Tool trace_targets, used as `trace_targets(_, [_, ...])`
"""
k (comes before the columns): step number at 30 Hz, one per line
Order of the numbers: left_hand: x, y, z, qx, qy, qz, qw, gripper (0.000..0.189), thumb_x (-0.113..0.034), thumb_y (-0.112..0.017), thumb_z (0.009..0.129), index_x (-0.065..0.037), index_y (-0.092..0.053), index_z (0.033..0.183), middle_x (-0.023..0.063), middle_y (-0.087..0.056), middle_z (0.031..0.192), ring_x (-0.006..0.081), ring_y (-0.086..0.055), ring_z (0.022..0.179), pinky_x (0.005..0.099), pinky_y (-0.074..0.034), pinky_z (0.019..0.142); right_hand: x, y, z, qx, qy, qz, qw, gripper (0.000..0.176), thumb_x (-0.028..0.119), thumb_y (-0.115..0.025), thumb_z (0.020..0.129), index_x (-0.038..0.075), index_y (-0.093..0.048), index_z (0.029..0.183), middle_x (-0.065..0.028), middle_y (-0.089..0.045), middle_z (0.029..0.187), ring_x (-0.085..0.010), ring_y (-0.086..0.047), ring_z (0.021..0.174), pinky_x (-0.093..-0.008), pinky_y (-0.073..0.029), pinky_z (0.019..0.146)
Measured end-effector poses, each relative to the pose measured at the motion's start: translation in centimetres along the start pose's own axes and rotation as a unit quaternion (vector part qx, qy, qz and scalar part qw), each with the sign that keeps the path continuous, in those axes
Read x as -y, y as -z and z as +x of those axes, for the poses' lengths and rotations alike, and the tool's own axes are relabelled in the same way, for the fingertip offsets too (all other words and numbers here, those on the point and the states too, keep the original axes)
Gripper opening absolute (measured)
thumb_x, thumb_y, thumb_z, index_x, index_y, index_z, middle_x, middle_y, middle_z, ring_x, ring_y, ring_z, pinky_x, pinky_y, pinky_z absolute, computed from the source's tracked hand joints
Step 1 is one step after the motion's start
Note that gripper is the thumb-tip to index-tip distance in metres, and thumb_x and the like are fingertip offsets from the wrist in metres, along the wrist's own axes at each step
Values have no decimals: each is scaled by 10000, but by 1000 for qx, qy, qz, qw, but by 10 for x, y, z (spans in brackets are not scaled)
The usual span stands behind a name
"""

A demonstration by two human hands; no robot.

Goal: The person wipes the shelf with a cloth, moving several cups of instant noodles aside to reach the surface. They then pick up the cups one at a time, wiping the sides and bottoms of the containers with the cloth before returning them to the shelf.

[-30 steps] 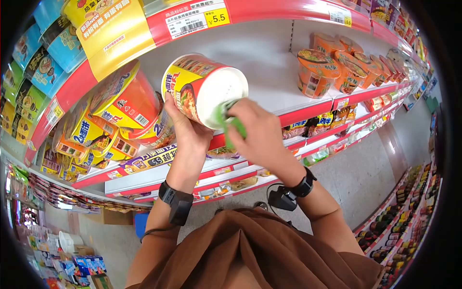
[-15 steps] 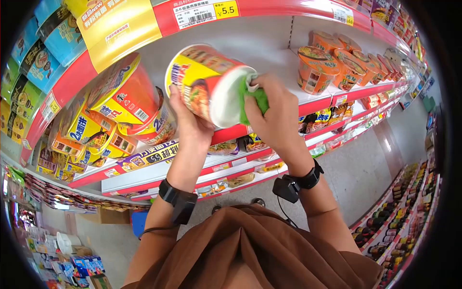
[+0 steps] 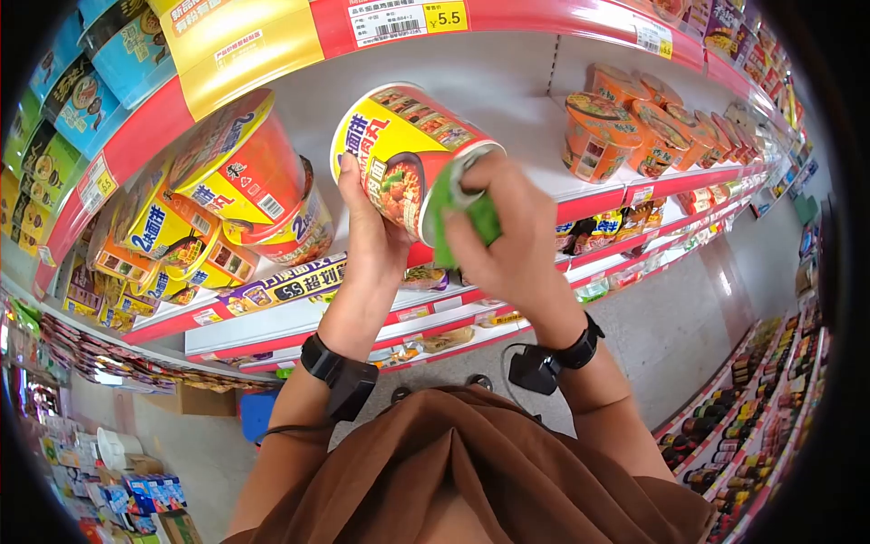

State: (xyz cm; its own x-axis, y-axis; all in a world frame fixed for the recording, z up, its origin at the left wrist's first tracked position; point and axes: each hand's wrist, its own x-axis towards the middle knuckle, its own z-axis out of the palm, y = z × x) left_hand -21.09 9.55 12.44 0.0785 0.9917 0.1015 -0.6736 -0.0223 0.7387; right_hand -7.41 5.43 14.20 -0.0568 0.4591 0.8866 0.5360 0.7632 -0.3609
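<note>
A large instant noodle tub [image 3: 399,150] with a yellow and red printed side is tilted in front of the shelf, its white end turned to the right. My left hand [image 3: 373,213] grips it from below, thumb along the printed side. In my right hand [image 3: 512,227] a green cloth [image 3: 467,213] is bunched up and pressed against the white end, covering much of it. The right fingers are slightly blurred and wrapped round the cloth. Left of the tub, similar noodle tubs [image 3: 245,168] are stacked on the shelf, some lying tilted.
Several orange noodle bowls [image 3: 603,136] stand farther right on the same shelf [image 3: 580,186]. A price rail [image 3: 517,43] runs above the hands. Lower shelves hold packets [image 3: 603,227]. Bottles [image 3: 725,399] line another shelf at the lower right. Blue tubs [image 3: 127,54] sit upper left.
The noodle tub has shifted slightly right and turned, showing more of its printed side and less of its white end. The cloth has moved across that end, a little left and down.
</note>
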Motion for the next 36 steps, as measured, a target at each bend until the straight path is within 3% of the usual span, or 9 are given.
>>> trace_targets(4, [-6, 5, 2, 0, 6, -53, 999, 688, -658, -361, 921, -108, -461, 1323, 75, -550, 1302, 223, -532, 1202, 410, -470, 971, 1, -3, -24, 125, 3, 28, 992, 195, 52, -635, 709, 53, -534, 875, -119, -585, 818, -330, -604, 699, -409, -479, 581])
trace_targets(8, [-5, 11, 0, -30, 41, -80, 996, 695, -667, -366, 913, -124, -456, 1338, 67, -547, 1309, 227, -523, 1214, 419, -448, 998, -24, 12, -19, 83, -34, -85, 992, 188, 59, -633, 712, 54, -546, 879, -127, -590, 820, -325, -605, 690, -399, -479, 564])
trace_targets(13, [5, 3, -1, -15, 13, -2, 1000, 710, -682, -367, 904, -127, -455, 1340, 65, -549, 1307, 224, -521, 1217, 415, -437, 1010, 2, 5, -12, 19, 16, 2, 1000, 171, 56, -626, 719, 55, -541, 868, -108, -571, 790, -322, -595, 680, -402, -476, 553])
trace_targets(17, [3, 8, 1, 9, 49, -46, 998, 755, -718, -327, 893, -128, -451, 1347, 69, -559, 1291, 243, -553, 1180, 408, -488, 961, 1, 2, -34, 126, -2, -6, 992, 181, 43, -637, 712, 60, -550, 869, -100, -586, 818, -311, -603, 683, -398, -483, 554])
trace_targets(22, [-1, 11, 1, -47, 114, -109, 986, 756, -737, -354, 870, -146, -490, 1321, 52, -596, 1241, 227, -624, 1083, 350, -578, 816, -23, 24, -32, 66, -36, -69, 995, 190, 29, -638, 727, 49, -550, 894, -125, -594, 827, -332, -607, 676, -392, -490, 571])
trace_targets(25, [1, 21, 0, -19, 147, -152, 977, 719, -709, -417, 866, -134, -515, 1288, 47, -618, 1206, 221, -654, 1031, 331, -606, 746, -27, 38, -36, -12, -116, -50, 992, 179, -20, -631, 755, 8, -524, 895, -147, -592, 810, -337, -603, 659, -337, -479, 597])
trace_targets(27, [5, 28, 4, 20, 184, -160, 970, 874, -827, -393, 777, -194, -442, 1378, 24, -535, 1337, 231, -549, 1211, 402, -529, 933, -27, 43, -40, -30, -141, -33, 989, 176, -16, -635, 763, 8, -522, 896, -142, -585, 794, -317, -598, 648, -328, -474, 598])
trace_targets(34, [10, 31, 3, 26, 200, -162, 966, 920, -844, -415, 749, -180, -431, 1386, 48, -518, 1352, 260, -547, 1211, 440, -533, 921, -18, 52, -44, -68, -169, -30, 983, 186, -18, -641, 771, 2, -533, 921, -140, -585, 804, -263, -601, 676, -305, -472, 628])
trace_targets(36, [11, 41, 10, 191, 258, -312, 894, 941, -849, -420, 740, -173, -416, 1396, 55, -508, 1361, 266, -544, 1213, 453, -527, 926, -13, 51, -40, -74, -154, -32, 985, 192, -23, -640, 768, -2, -540, 931, -146, -589, 821, -270, -605, 688, -310, -475, 634])
